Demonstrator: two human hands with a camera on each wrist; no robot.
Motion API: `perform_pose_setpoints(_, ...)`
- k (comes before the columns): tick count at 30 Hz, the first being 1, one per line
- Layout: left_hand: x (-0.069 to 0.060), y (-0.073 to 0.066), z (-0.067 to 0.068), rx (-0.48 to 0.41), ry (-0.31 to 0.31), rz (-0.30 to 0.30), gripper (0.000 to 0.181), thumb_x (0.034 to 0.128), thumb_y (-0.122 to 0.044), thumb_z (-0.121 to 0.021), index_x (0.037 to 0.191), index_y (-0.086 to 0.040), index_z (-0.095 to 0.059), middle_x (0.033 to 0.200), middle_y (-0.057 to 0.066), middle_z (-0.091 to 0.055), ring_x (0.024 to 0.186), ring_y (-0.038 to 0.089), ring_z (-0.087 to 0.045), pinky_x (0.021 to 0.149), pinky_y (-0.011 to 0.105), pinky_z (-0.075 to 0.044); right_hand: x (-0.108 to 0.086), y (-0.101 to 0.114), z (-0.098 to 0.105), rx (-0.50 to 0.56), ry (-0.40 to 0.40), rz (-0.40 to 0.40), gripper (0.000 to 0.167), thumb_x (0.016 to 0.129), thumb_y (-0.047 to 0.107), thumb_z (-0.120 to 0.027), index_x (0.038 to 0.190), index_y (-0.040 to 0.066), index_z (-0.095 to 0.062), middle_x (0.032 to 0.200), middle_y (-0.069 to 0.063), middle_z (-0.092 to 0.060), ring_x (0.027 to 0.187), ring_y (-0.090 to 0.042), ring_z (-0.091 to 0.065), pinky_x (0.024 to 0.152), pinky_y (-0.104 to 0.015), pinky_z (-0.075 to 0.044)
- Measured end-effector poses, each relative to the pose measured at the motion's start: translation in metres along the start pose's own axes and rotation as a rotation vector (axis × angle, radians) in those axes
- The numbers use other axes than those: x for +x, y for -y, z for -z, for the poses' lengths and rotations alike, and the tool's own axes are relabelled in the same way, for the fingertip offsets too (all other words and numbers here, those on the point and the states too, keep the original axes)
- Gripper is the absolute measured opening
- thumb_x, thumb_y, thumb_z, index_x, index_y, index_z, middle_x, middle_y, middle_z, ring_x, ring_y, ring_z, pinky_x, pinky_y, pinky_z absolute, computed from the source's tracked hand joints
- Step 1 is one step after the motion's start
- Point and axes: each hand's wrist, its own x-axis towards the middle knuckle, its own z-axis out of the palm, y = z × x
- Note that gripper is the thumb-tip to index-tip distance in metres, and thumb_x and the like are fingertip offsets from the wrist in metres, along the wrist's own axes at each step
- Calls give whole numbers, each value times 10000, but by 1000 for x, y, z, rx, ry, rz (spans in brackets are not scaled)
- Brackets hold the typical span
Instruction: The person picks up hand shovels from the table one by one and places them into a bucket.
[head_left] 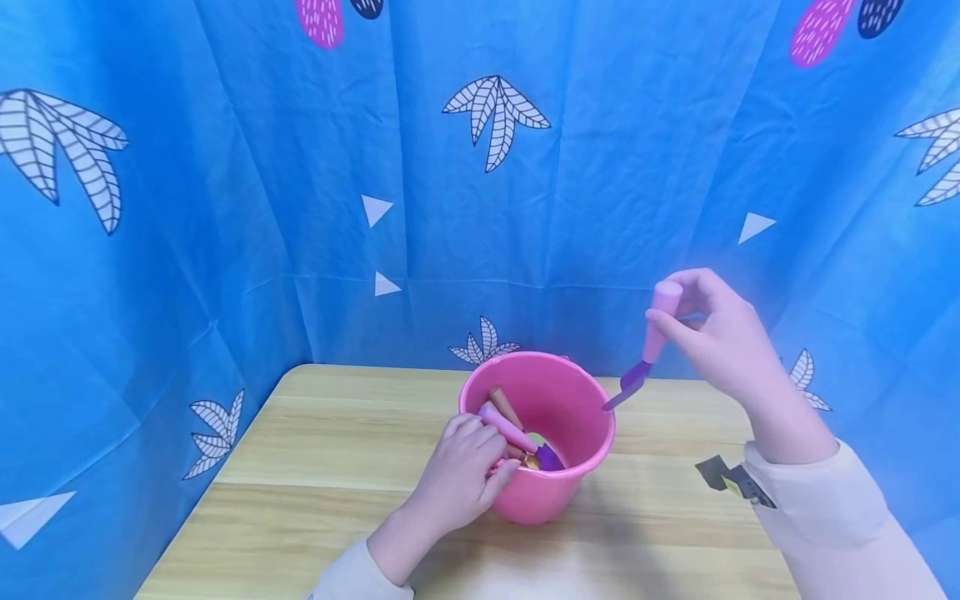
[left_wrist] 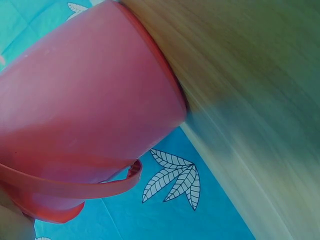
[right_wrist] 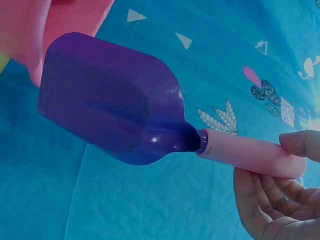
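Observation:
My right hand (head_left: pixel 716 333) pinches the pink handle of a toy shovel (right_wrist: pixel 110 100) between thumb and fingers. The shovel's purple blade points down and left, just off the right side of a pink bucket (head_left: pixel 532 500) in the head view. With my left hand (head_left: pixel 468 467) I grip the bucket's near left rim. Inside the bucket lie a second pink-handled tool (head_left: pixel 508 429) with a purple end, a brown handle (head_left: pixel 505 406) and a small gold-coloured piece (head_left: pixel 532 461). A bit of something green shows behind them; the rest of these things is hidden.
The bucket stands on a wooden table (head_left: pixel 322 450), near its back edge. Blue patterned cloth (head_left: pixel 600 167) hangs behind and along the left side. A pink carrying handle (left_wrist: pixel 70 187) hangs against the bucket's outside.

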Motion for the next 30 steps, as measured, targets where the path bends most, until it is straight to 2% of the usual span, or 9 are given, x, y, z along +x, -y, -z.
perform_pose_setpoints(5,0,-1,0,0,1,1,163,980,-366,-612,1011,-213,-657,949,-121,-603,1012,109,-514,1052,444,-353,-3,5,-3,13,21,6,431,950,361,-684,1273,112,-542,1057,-74,-638,969,-232,-680,805,-192,-492)
perform_pose_setpoints(10,0,0,0,6,5,3,180,988,-379,-593,1015,-213,-657,938,-127,-594,1009,106,-511,1054,441,-350,-3,7,-6,34,21,43,387,949,311,-695,1245,98,-565,1030,-71,-639,936,-130,-626,789,-113,-482)
perform_pose_setpoints(13,-1,0,0,8,10,7,200,995,-396,-578,1020,-214,-657,938,-129,-593,1017,104,-510,1058,441,-348,-3,7,-8,58,21,72,353,951,263,-698,1223,77,-570,1025,-78,-636,934,-121,-595,795,-91,-479)
perform_pose_setpoints(17,-1,0,0,8,11,8,210,1001,-405,-565,1016,-216,-654,936,-128,-590,1021,105,-510,1061,443,-348,-3,7,-10,87,23,96,308,950,202,-700,1195,62,-575,1014,-75,-638,912,-113,-611,799,-96,-489)
perform_pose_setpoints(23,-1,1,-1,11,5,1,200,1002,-401,-562,1006,-221,-649,932,-131,-588,1014,104,-512,1054,444,-350,-6,10,-14,108,42,133,326,954,170,-694,1225,40,-566,1007,-91,-634,905,-115,-629,807,-111,-498)
perform_pose_setpoints(30,-1,1,-2,9,5,4,183,997,-387,-575,994,-219,-648,919,-130,-578,1006,104,-508,1057,443,-350,-8,12,-21,147,72,137,282,951,149,-695,1191,76,-568,962,-67,-651,909,-142,-642,813,-147,-517)
